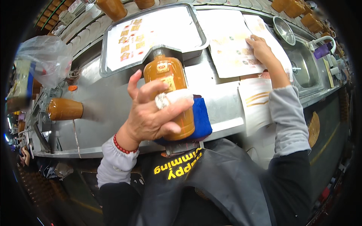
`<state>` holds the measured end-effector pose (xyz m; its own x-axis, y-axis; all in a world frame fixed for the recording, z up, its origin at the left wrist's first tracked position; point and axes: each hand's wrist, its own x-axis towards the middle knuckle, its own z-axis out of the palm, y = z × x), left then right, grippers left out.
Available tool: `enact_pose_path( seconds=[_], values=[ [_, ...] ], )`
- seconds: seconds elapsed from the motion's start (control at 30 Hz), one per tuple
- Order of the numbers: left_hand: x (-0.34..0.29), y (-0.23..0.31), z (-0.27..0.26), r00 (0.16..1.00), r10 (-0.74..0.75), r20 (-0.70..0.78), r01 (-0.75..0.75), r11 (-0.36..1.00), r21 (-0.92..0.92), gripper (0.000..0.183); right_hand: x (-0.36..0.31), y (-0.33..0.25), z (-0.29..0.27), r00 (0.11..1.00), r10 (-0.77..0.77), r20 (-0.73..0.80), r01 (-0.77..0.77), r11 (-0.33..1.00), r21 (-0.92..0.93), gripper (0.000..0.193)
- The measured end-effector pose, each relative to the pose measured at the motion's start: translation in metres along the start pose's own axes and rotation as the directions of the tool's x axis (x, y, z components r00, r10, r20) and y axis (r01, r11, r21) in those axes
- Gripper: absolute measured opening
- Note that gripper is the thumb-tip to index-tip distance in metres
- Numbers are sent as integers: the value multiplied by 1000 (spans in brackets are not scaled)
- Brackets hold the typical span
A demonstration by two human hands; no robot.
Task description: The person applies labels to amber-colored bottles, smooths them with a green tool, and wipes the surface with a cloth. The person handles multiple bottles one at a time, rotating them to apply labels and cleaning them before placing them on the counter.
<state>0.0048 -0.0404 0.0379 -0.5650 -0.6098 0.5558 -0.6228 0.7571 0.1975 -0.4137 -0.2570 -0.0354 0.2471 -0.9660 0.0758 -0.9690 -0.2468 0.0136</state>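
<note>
A brown bottle with a gold label lies in front of me, its neck against a dark notched holder and its base on a blue cloth pad. My left hand is over the bottle, with a white cloth-like roll between its fingers pressed against the bottle's side. Whether the roll is also wrapped round a finger, I cannot make out. To the right, my right hand has its fingertips pinched at a white sheet of printed labels.
A metal tray with a printed white sheet stands behind the bottle. Another brown bottle is at the left. At the right are a strainer and a steel sink. A label backing sheet hangs over the bench's front edge.
</note>
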Motion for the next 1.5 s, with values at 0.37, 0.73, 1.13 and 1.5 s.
enact_pose_path(
  seconds=[0.37, 0.73, 1.13, 1.5],
  values=[
    [-8, 1, 6, 1000, -3, -26, 3, 1000, 0, 60, 154, 48, 19, 984, 163, -67, -165, 986, -31, 47],
    [-5, -2, 0, 1000, -20, 4, 20, 999, -45, 63, 161, 53, -2, 945, -29, -327, 2, 997, -83, 16],
    [-15, 12, 9, 997, 62, -51, -64, 998, -29, 52, 6, -70, -138, 792, -503, -345, 576, 803, 153, 19],
    [10, -47, 11, 990, -33, -134, 26, 998, -58, 53, -76, -126, -182, 773, -517, -366, 621, 735, 273, 19]
  ],
)
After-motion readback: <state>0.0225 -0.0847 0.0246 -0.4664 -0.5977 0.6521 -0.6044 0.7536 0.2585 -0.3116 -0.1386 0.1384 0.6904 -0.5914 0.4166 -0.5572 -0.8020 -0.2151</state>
